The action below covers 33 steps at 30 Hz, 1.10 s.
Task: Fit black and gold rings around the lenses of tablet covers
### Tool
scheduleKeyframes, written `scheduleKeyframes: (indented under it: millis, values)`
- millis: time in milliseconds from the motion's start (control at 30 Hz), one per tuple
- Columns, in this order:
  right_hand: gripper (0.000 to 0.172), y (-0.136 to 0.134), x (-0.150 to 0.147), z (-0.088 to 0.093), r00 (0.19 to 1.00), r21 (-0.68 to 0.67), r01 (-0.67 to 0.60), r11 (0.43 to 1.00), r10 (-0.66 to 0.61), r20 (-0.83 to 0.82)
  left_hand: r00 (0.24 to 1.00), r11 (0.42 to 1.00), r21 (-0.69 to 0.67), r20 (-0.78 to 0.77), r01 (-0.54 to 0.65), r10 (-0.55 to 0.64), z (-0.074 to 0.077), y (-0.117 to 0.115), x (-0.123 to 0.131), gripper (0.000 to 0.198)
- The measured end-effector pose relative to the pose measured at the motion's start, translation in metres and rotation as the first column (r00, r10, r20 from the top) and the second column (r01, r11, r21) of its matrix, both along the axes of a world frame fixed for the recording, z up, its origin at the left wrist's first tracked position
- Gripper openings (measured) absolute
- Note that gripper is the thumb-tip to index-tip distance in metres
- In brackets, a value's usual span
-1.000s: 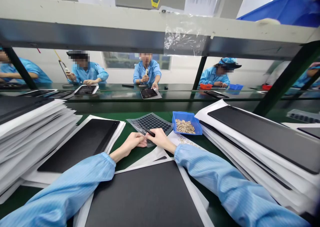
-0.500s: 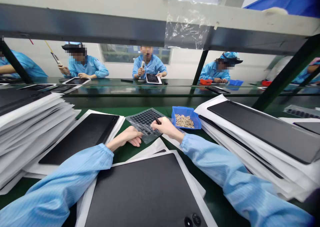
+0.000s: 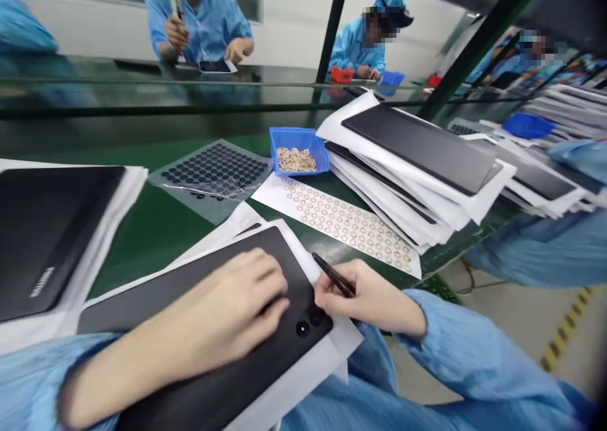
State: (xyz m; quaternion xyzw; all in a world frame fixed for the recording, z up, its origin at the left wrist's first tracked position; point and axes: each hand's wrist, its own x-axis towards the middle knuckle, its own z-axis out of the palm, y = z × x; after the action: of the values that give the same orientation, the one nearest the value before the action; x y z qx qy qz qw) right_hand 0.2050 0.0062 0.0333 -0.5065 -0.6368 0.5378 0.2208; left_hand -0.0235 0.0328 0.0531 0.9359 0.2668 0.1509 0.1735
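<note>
One black tablet (image 3: 246,244) lies under the left hand (image 3: 208,308); right hand (image 3: 367,298) pinches tweezers (image 3: 333,274).

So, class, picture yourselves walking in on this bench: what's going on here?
A person's left hand lies spread on a black tablet, back up on white paper, near its camera lenses. Their right hand pinches a slim black pen-like tool beside those lenses. Beyond lie a sheet of small rings, a blue bin of loose rings and stacked tablets. A co-worker works across the bench.

Grey floor (image 3: 502,311), yellow-black hazard tape (image 3: 566,327); white wall (image 3: 294,14) beyond.
</note>
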Motion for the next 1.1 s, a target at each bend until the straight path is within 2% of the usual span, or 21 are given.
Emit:
scheduleKeyframes:
  millis: [33, 100, 233, 467, 900, 1000, 1100]
  values:
    - [0.008, -0.007, 0.001, -0.003, 0.999, -0.014, 0.033, 0.999, -0.033, -0.002, 0.996, 0.996, -0.017, 0.007, 0.085, -0.085, -0.004, -0.008, 0.005, 0.02]
    - [0.009, -0.017, 0.002, -0.007, 0.996, -0.033, 0.087, 0.996, -0.088, -0.011, 0.986, 0.985, -0.042, 0.009, 0.165, -0.165, -0.014, -0.016, 0.009, 0.017]
    - [0.01, -0.022, -0.001, -0.01, 0.992, -0.054, 0.124, 0.991, -0.125, -0.032, 0.986, 0.983, -0.075, -0.007, 0.168, -0.169, -0.025, -0.012, 0.008, 0.016]
    - [0.011, -0.026, -0.003, -0.009, 0.987, -0.033, 0.158, 0.987, -0.158, 0.011, 0.986, 0.982, -0.098, -0.028, 0.16, -0.164, -0.025, -0.01, 0.008, 0.017]
    - [0.018, -0.029, -0.01, -0.005, 0.969, 0.143, 0.139, 0.98, -0.164, 0.184, 0.988, 0.986, -0.069, -0.02, 0.149, -0.15, -0.024, -0.011, 0.008, 0.02]
    - [0.018, -0.03, -0.006, -0.006, 0.976, 0.173, 0.145, 0.974, -0.169, 0.139, 0.987, 0.987, -0.04, -0.017, 0.158, -0.159, -0.024, -0.011, 0.007, 0.021]
    - [0.023, -0.031, -0.002, -0.008, 0.959, 0.238, 0.282, 0.929, -0.281, -0.04, 0.979, 0.98, -0.003, -0.05, 0.2, -0.2, -0.024, -0.013, 0.006, 0.031]
